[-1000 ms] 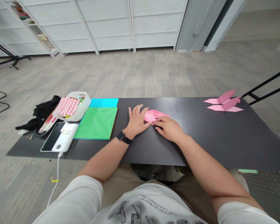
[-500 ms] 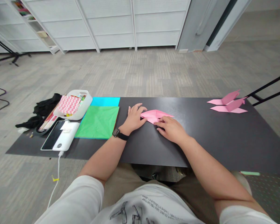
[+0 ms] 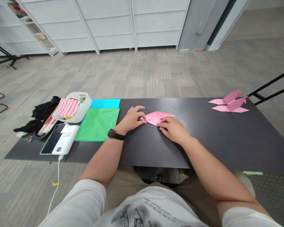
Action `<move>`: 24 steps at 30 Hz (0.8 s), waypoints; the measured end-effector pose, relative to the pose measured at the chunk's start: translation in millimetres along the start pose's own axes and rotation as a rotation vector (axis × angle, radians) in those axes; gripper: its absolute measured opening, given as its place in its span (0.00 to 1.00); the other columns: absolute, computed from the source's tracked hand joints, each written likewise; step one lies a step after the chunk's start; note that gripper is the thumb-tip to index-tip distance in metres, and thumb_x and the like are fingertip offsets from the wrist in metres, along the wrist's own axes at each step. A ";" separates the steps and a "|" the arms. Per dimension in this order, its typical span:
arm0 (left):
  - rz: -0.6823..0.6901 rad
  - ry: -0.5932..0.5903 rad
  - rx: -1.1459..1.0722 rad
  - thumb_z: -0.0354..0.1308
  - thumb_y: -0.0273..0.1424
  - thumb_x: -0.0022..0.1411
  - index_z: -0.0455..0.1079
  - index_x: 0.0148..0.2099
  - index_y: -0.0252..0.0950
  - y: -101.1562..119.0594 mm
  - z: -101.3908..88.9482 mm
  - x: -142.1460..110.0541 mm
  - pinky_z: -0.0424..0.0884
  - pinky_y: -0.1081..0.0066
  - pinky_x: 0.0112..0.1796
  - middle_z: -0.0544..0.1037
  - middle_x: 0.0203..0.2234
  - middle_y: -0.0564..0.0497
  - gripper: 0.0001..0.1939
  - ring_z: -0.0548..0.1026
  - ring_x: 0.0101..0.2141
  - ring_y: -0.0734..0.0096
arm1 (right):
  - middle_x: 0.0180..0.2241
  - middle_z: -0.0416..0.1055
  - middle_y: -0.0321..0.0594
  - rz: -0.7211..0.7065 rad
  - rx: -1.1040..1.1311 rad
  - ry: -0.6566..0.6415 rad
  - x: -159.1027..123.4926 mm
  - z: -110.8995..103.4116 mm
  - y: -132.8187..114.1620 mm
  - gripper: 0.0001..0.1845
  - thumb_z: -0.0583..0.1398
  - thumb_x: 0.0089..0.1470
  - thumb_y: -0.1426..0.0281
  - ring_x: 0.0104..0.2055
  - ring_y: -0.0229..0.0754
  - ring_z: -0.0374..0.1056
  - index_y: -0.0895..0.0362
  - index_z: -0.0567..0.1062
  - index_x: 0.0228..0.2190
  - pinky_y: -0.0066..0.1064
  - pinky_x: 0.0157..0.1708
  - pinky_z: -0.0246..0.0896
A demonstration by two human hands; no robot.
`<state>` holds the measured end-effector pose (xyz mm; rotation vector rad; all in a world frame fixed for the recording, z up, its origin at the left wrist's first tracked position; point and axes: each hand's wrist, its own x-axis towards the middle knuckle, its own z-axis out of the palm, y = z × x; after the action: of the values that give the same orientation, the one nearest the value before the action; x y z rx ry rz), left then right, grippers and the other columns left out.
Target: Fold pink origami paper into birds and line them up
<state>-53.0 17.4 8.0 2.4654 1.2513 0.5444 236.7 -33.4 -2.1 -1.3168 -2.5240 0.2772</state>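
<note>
A partly folded sheet of pink origami paper (image 3: 155, 117) lies on the dark table in front of me, long and pointed at both ends. My left hand (image 3: 133, 119), with a black watch on its wrist, has thumb and forefinger closed on the paper's left point; its other fingers are curved above the table. On the near right side of the same paper, my right hand (image 3: 171, 127) pinches the lower edge, thumb beneath and fingers bent over it. Part of the paper's right half is hidden by these fingers.
Two folded pink paper birds (image 3: 230, 105) stand at the far right. To the left lie green paper (image 3: 98, 124) over blue sheets, a white power bank (image 3: 67, 138) with a cable, a white basket (image 3: 86, 105) of small items and a black cloth (image 3: 46, 107).
My left hand has shifted left, and its fingers, spread over the paper's left end before, now pinch the left point. My right hand stays on the near edge. The view has shifted slightly.
</note>
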 end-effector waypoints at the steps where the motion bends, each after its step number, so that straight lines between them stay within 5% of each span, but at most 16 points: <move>1: 0.007 -0.001 -0.007 0.67 0.35 0.68 0.81 0.44 0.43 -2.9 -0.1 0.2 0.51 0.38 0.73 0.71 0.66 0.47 0.04 0.69 0.67 0.53 | 0.51 0.76 0.48 0.002 0.002 0.000 0.1 0.1 0.3 0.16 0.63 0.67 0.69 0.55 0.54 0.72 0.49 0.85 0.53 0.48 0.58 0.67; 24: 0.029 -0.037 -0.071 0.64 0.28 0.67 0.82 0.41 0.41 -21.6 -14.0 3.2 0.69 0.53 0.66 0.77 0.58 0.46 0.05 0.75 0.60 0.59 | 0.51 0.76 0.47 -0.011 0.020 0.015 -0.1 0.5 1.6 0.15 0.63 0.67 0.69 0.54 0.53 0.72 0.49 0.86 0.51 0.48 0.57 0.68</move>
<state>-72.9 33.7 11.2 2.4272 1.1634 0.5385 237.8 -32.6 -3.1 -1.2929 -2.5091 0.2885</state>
